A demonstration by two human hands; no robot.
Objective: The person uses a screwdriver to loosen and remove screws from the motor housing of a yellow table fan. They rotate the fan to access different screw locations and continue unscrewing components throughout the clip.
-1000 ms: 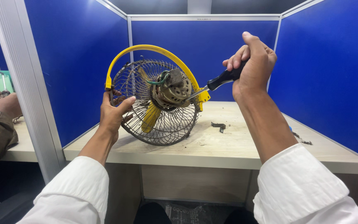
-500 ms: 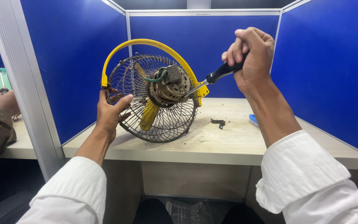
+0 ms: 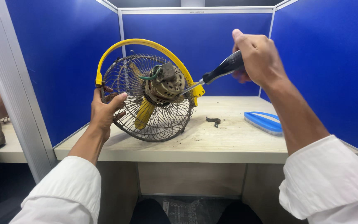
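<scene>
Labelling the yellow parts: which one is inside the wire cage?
The yellow blade, seen through the wire cage below the motor. The yellow arched bracket runs outside over the cage; the left hand grips the cage's rim.

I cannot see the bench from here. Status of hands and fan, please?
Left hand grips rusty wire fan cage. Right hand holds black-handled screwdriver, tip at motor. Nothing blocking.

Bright, even light is falling from overhead. The fan cage (image 3: 148,97) is casting a soft shadow onto the tabletop (image 3: 212,139) just beneath and to its left. No glare is showing on the blue partitions behind the cage. Focus is holding sharp across the cage. Wide-angle distortion is bending the grey post left of the cage.
</scene>
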